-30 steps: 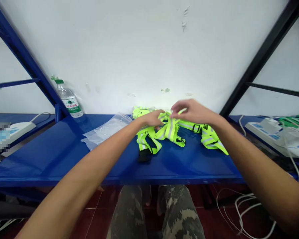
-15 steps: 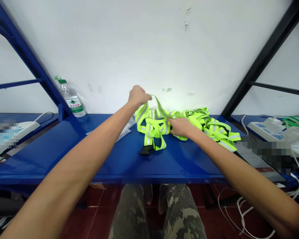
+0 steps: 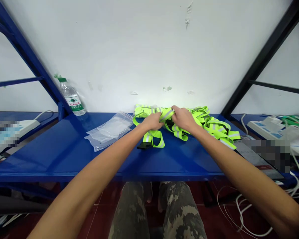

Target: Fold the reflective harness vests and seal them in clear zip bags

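A tangle of neon-yellow reflective straps (image 3: pixel 209 126) with grey bands lies at the back of the blue shelf top (image 3: pixel 64 152). My left hand (image 3: pixel 153 121) and my right hand (image 3: pixel 183 118) meet over it, both closed on one strap held between them. A loop of the strap and a black buckle (image 3: pixel 145 145) hang down in front of my left hand onto the shelf.
Clear plastic bags (image 3: pixel 109 131) lie left of the straps. A water bottle (image 3: pixel 71 98) stands at the back left by the blue frame. Power strips and white cables (image 3: pixel 276 129) sit on the right, another power strip (image 3: pixel 12 131) on the left. My camouflage-trousered legs (image 3: pixel 159 212) are below.
My left hand, raised high with a strap half a second ago, has come down to meet my right hand over the pile. The plastic bags are uncovered again.
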Demonstrator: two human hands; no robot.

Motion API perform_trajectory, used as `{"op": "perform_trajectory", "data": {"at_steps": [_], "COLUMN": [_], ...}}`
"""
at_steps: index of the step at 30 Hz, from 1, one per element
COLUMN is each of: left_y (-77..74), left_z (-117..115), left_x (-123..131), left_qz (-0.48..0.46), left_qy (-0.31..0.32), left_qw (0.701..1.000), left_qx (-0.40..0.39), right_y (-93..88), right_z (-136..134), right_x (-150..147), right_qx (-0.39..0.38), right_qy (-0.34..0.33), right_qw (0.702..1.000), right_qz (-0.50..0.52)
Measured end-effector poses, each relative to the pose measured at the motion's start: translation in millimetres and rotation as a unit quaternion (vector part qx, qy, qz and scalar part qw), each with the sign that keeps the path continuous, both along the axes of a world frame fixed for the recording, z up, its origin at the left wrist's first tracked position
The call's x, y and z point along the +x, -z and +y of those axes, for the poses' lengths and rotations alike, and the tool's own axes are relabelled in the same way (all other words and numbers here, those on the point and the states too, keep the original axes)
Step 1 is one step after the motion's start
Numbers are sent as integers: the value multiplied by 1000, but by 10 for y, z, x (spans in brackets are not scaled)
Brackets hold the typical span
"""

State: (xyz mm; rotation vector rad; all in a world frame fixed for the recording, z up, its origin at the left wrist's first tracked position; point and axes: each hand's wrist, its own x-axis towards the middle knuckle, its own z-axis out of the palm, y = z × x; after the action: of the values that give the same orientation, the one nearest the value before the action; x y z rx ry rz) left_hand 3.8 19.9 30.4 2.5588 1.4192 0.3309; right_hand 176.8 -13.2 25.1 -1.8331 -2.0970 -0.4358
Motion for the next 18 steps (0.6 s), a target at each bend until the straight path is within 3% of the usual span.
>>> {"op": "perform_trajectory", "data": {"at_steps": [3, 6, 9, 12, 15, 18], "left_y": [-221, -517, -734, -846, -917, -991], "left_z": [139, 241, 266, 231, 215, 281], "left_x": [-31, -32, 46, 168, 243, 218], "left_qz": [-132, -287, -411, -484, -517, -527], "left_qy": [1, 6, 3, -3, -17, -45], "left_qw": [990, 957, 911, 875, 854, 849], "left_qx": [42, 48, 46, -6, -52, -15], "right_y": [-205, -344, -405, -408, -345, -176], "right_z": [56, 112, 125, 39, -120, -248], "right_x": [156, 281, 283, 153, -12, -108], "right_qx": [100, 160, 186, 209, 167, 1], "right_qy": [-27, -76, -120, -146, -183, -245], "right_qw": [985, 951, 917, 890, 901, 940], "right_qz": [137, 255, 333, 378, 356, 236]}}
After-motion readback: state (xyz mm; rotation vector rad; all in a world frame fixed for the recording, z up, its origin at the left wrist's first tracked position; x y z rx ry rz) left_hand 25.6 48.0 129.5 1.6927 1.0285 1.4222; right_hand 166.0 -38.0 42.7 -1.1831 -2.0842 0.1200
